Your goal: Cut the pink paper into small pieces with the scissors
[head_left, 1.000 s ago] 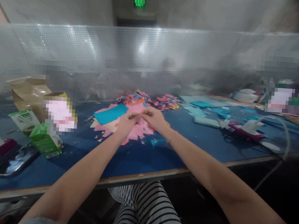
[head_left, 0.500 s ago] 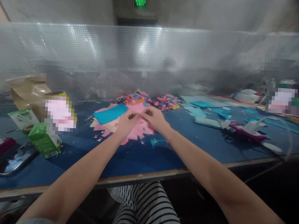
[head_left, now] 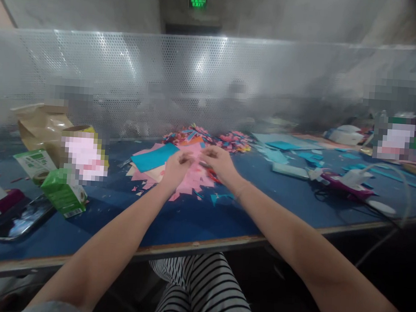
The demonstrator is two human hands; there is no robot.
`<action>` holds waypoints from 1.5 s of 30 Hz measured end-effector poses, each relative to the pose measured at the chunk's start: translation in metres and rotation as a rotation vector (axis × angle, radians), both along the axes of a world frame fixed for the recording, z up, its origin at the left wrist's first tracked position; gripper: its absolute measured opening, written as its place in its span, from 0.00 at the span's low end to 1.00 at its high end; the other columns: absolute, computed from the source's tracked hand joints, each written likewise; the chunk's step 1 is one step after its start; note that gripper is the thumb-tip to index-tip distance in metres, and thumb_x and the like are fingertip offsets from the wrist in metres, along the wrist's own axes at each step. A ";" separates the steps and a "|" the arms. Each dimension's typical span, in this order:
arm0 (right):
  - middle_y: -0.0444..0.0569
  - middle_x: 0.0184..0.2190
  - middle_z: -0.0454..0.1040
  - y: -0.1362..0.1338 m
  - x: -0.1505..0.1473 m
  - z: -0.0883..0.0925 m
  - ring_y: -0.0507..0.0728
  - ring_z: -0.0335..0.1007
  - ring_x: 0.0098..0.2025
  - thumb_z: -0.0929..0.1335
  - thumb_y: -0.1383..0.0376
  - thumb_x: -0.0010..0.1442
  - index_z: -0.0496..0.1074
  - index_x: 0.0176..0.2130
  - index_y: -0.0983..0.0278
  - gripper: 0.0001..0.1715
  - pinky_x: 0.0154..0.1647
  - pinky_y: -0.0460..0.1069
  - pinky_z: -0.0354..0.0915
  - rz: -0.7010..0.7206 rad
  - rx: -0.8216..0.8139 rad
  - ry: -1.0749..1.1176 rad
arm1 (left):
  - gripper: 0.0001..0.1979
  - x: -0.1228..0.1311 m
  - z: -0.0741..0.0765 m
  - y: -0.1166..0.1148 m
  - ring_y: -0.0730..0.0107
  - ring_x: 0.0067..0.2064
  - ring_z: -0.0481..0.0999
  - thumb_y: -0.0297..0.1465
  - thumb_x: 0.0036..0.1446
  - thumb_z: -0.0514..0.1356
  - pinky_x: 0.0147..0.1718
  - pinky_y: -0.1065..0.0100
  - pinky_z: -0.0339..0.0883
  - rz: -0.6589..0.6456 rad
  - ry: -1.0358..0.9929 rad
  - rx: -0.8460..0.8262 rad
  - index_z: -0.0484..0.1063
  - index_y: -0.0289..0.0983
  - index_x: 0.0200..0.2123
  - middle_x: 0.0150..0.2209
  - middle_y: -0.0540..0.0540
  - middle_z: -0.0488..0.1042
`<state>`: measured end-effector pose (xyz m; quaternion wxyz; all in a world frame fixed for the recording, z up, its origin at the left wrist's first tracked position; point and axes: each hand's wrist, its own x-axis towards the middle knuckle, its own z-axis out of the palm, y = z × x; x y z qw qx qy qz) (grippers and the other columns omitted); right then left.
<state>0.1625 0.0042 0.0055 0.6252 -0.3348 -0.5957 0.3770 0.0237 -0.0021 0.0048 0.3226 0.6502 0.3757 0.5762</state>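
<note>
Over a spread of pink paper pieces (head_left: 188, 185), my left hand (head_left: 177, 165) curls its fingers and thumb into a pinch. My right hand (head_left: 220, 162) is pinched too, a short gap to the right. Whatever lies between the fingertips is too small and blurred to name. A teal paper sheet (head_left: 154, 157) rests on the pile just left of my left hand. Partly under my right hand shows a curved red-orange object (head_left: 213, 176), mostly hidden. Behind both hands lies a heap of small cut pieces (head_left: 191, 133) in mixed colours.
On the left stand a brown paper bag (head_left: 41, 124) and a green carton (head_left: 63, 191), near a phone (head_left: 21, 219). Blue paper scraps (head_left: 309, 157) and a purple power strip (head_left: 348, 185) with a cable lie right. A perforated metal panel (head_left: 134, 84) rises behind the table.
My hands have moved apart from fingertips meeting, leaving a gap between them. The view has shifted slightly; the things on the table look the same.
</note>
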 end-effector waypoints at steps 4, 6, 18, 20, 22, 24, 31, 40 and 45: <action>0.41 0.22 0.67 0.001 -0.001 -0.001 0.47 0.63 0.24 0.69 0.64 0.38 0.66 0.27 0.65 0.12 0.29 0.46 0.64 0.025 -0.031 0.037 | 0.13 0.000 0.001 0.000 0.72 0.30 0.70 0.26 0.38 0.59 0.32 0.68 0.63 -0.058 -0.095 -0.067 0.67 0.34 0.33 0.26 0.47 0.72; 0.40 0.21 0.66 0.002 -0.001 -0.002 0.46 0.63 0.24 0.69 0.64 0.38 0.66 0.27 0.64 0.12 0.29 0.45 0.64 0.033 -0.036 0.050 | 0.14 0.000 0.002 -0.001 0.72 0.30 0.71 0.26 0.38 0.59 0.32 0.68 0.63 -0.066 -0.134 -0.083 0.66 0.34 0.33 0.27 0.47 0.72; 0.44 0.27 0.70 -0.002 0.004 0.001 0.49 0.65 0.29 0.68 0.62 0.43 0.68 0.31 0.64 0.12 0.33 0.46 0.63 0.019 0.144 -0.234 | 0.11 -0.001 0.001 -0.003 0.75 0.29 0.69 0.28 0.40 0.58 0.31 0.70 0.63 -0.020 -0.054 0.080 0.65 0.35 0.31 0.27 0.49 0.68; 0.46 0.28 0.71 -0.007 0.003 0.004 0.50 0.65 0.31 0.67 0.61 0.45 0.69 0.30 0.64 0.10 0.34 0.47 0.63 -0.020 0.204 -0.337 | 0.09 -0.001 0.002 -0.004 0.75 0.29 0.68 0.28 0.42 0.57 0.31 0.70 0.63 -0.038 -0.009 0.126 0.64 0.36 0.32 0.27 0.49 0.68; 0.47 0.28 0.71 -0.010 0.002 0.005 0.51 0.66 0.31 0.66 0.62 0.46 0.70 0.29 0.64 0.09 0.34 0.47 0.63 -0.069 0.246 -0.380 | 0.08 -0.001 0.003 -0.006 0.76 0.29 0.68 0.27 0.43 0.56 0.31 0.70 0.63 -0.043 0.026 0.149 0.64 0.36 0.31 0.27 0.50 0.67; 0.47 0.28 0.71 -0.011 0.001 0.006 0.51 0.66 0.31 0.66 0.62 0.47 0.70 0.28 0.64 0.07 0.34 0.47 0.63 -0.118 0.281 -0.408 | 0.07 -0.001 0.004 -0.008 0.76 0.28 0.68 0.27 0.43 0.56 0.30 0.71 0.63 -0.036 0.052 0.158 0.63 0.36 0.30 0.26 0.50 0.67; 0.46 0.27 0.71 -0.012 0.001 0.006 0.51 0.65 0.30 0.65 0.64 0.48 0.70 0.27 0.64 0.06 0.32 0.47 0.62 -0.167 0.316 -0.459 | 0.07 0.000 0.006 -0.014 0.76 0.29 0.67 0.28 0.43 0.56 0.31 0.71 0.62 0.007 0.075 0.215 0.63 0.36 0.30 0.27 0.49 0.67; 0.45 0.25 0.72 -0.012 0.004 0.010 0.51 0.65 0.27 0.66 0.62 0.45 0.72 0.27 0.63 0.07 0.29 0.47 0.61 -0.071 0.214 -0.397 | 0.03 -0.001 0.009 -0.014 0.76 0.29 0.66 0.27 0.45 0.54 0.31 0.72 0.61 0.053 0.142 0.274 0.62 0.36 0.27 0.27 0.50 0.65; 0.43 0.20 0.69 -0.011 0.003 0.009 0.48 0.61 0.22 0.66 0.61 0.44 0.70 0.26 0.65 0.10 0.24 0.45 0.58 -0.025 0.116 -0.285 | 0.02 -0.002 0.010 -0.013 0.76 0.29 0.65 0.27 0.45 0.54 0.29 0.73 0.60 0.077 0.127 0.262 0.61 0.37 0.27 0.27 0.50 0.64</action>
